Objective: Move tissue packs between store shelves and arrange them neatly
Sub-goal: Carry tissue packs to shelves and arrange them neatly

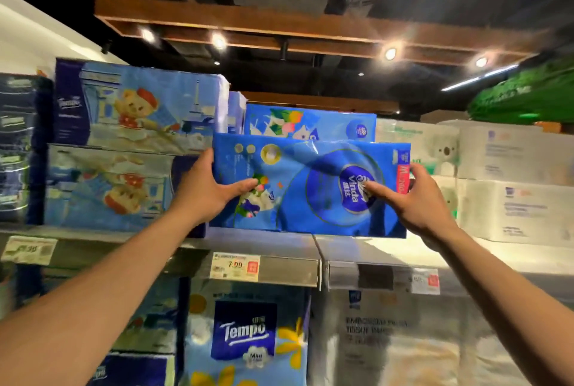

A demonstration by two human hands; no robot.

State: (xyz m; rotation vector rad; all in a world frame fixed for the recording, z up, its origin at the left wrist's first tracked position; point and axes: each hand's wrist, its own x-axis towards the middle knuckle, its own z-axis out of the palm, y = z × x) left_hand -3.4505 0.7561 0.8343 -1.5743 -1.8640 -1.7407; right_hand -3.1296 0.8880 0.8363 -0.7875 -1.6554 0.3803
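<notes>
Both forearms are cut off at the bottom corners. Below the shelf [279, 242], a pack marked "Tempo" [245, 333] is cropped by the frame. A price tag [235, 266] reads 7.99; its neighbour is too blurred to read. The left hand [205, 190] grips the left end of the blue tissue pack [310, 168], thumb on its face, fingers hidden behind. The right hand [425, 199] clasps the right end likewise. This pack stands at the shelf's front, glossy and creased, printed with flowers and "Vinda". Behind it, a similar pack [307, 123] shows only its top.

"Vinda": blue plastic tissue pack [310, 199] above grey shelf rail [289, 270]. "7.99": white paper tag [235, 266] on rail. "Tempo": flowered blue pack [245, 333] below rail.
</notes>
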